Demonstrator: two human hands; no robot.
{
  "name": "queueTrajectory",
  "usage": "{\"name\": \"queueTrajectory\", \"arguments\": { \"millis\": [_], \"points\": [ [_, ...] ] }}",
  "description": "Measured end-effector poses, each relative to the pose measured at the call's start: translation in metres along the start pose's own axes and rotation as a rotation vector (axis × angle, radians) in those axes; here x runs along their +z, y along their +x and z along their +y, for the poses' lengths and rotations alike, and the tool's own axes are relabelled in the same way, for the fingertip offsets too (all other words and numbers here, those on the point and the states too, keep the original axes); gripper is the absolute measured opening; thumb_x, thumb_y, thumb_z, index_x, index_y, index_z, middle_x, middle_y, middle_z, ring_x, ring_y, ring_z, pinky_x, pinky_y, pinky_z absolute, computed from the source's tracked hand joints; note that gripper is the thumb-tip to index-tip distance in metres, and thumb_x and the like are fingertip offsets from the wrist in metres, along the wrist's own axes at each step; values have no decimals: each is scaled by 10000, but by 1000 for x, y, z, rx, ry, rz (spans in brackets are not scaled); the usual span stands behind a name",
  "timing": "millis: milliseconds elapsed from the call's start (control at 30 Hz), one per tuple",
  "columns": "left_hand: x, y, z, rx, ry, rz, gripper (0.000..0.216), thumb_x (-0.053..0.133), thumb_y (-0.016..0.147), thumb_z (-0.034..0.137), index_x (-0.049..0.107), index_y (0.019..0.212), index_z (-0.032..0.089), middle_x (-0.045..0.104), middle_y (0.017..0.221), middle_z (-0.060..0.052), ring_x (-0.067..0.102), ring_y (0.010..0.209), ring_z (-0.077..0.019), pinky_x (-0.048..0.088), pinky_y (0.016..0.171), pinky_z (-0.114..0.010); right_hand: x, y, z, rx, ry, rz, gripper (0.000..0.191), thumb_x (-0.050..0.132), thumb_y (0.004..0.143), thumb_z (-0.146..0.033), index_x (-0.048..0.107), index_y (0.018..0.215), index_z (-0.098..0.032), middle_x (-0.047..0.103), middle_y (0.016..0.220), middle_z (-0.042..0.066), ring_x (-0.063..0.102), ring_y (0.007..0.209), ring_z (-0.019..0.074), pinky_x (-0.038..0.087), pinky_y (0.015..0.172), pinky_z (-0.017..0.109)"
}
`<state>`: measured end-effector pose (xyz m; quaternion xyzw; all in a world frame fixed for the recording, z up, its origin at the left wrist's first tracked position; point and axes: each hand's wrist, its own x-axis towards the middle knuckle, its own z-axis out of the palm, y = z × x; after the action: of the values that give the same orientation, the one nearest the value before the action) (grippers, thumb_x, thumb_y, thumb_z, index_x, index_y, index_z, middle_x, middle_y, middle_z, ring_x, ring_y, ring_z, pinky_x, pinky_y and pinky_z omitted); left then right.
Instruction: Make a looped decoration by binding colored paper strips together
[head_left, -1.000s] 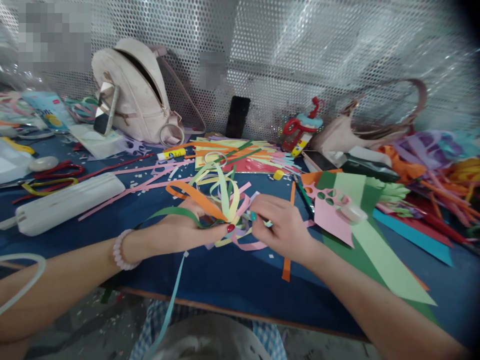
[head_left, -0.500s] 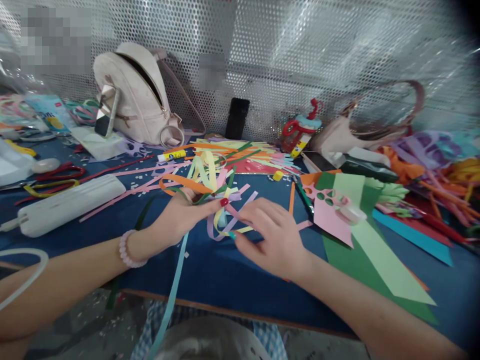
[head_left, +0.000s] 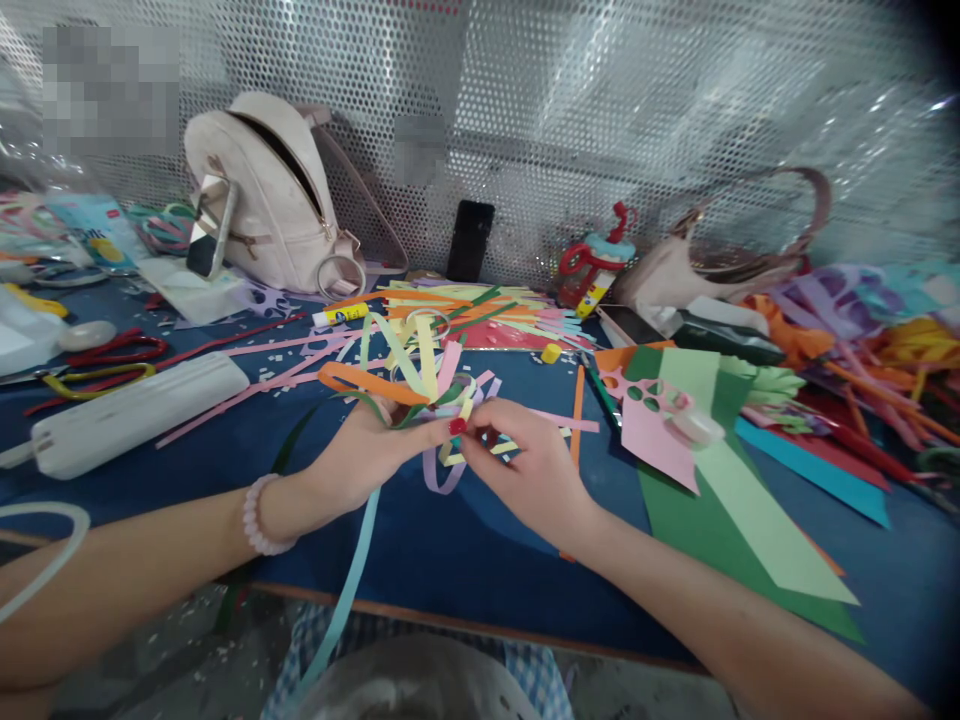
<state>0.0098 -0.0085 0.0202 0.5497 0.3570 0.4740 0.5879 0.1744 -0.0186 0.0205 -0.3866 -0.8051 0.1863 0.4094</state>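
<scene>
My left hand (head_left: 367, 452) is closed on a bundle of looped paper strips (head_left: 409, 375) in orange, yellow, green, pink and lilac, held just above the blue table (head_left: 465, 540). Its thumb, with a red nail, presses the bundle's centre. My right hand (head_left: 525, 470) is closed too, its fingertips pinching a strip at the same centre, right against the left thumb. A long pale blue strip (head_left: 341, 600) hangs from the bundle down over the table's near edge. A bead bracelet sits on my left wrist.
A pile of loose strips (head_left: 480, 305), a glue stick (head_left: 341, 314) and a phone (head_left: 470, 240) lie behind. A pale backpack (head_left: 262, 190) and white pencil case (head_left: 127, 410) are left. Green and pink paper sheets (head_left: 705, 450), tape and paper scraps fill the right.
My right hand opened and dropped to the table half a second ago, then came back up and pinched the bundle's centre again. The left hand lifted the bundle slightly away from me.
</scene>
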Motion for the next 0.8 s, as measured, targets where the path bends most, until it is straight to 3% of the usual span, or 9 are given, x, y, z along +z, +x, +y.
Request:
{"name": "queueTrajectory", "arguments": {
  "millis": [233, 400, 500, 633, 800],
  "points": [
    [-2, 2, 1, -116, -33, 61, 240, 689, 713, 335, 701, 881, 164, 704, 980, -55, 614, 992, -250, 537, 778, -301, -10, 0, 2, 40, 62, 96, 128, 446, 760, -85, 520, 719, -181, 557, 696, 12, 515, 625, 126, 414, 572, 255],
    [-5, 3, 5, -199, -121, 85, 199, 674, 710, 329, 698, 791, 149, 713, 879, -54, 635, 906, -242, 541, 756, -313, -19, 0, 6, 23, 327, 203, 147, 422, 736, -72, 505, 729, -193, 590, 739, 19, 562, 645, 133, 463, 586, 273],
    [-5, 3, 4, -204, -124, 102, 172, 662, 723, 327, 694, 772, 165, 705, 888, -33, 620, 930, -218, 522, 796, -296, -19, 2, 6, 18, 409, 157, 125, 444, 719, -81, 450, 667, -195, 552, 682, 6, 521, 589, 116, 439, 531, 250],
    [-4, 3, 2, -191, -127, 73, 146, 653, 731, 324, 677, 685, 188, 691, 785, -1, 620, 882, -188, 502, 822, -277, -18, 4, 4, -34, 330, 74, 169, 485, 682, -67, 400, 604, -191, 488, 663, 0, 462, 604, 110, 397, 531, 240],
    [-3, 1, 4, -173, -53, 104, 133, 664, 711, 309, 644, 622, 213, 640, 639, 37, 615, 750, -162, 491, 702, -238, -14, 3, 4, -50, 280, -16, 185, 565, 731, -95, 450, 615, -180, 512, 673, 4, 496, 636, 114, 416, 585, 255]
  ]
}}
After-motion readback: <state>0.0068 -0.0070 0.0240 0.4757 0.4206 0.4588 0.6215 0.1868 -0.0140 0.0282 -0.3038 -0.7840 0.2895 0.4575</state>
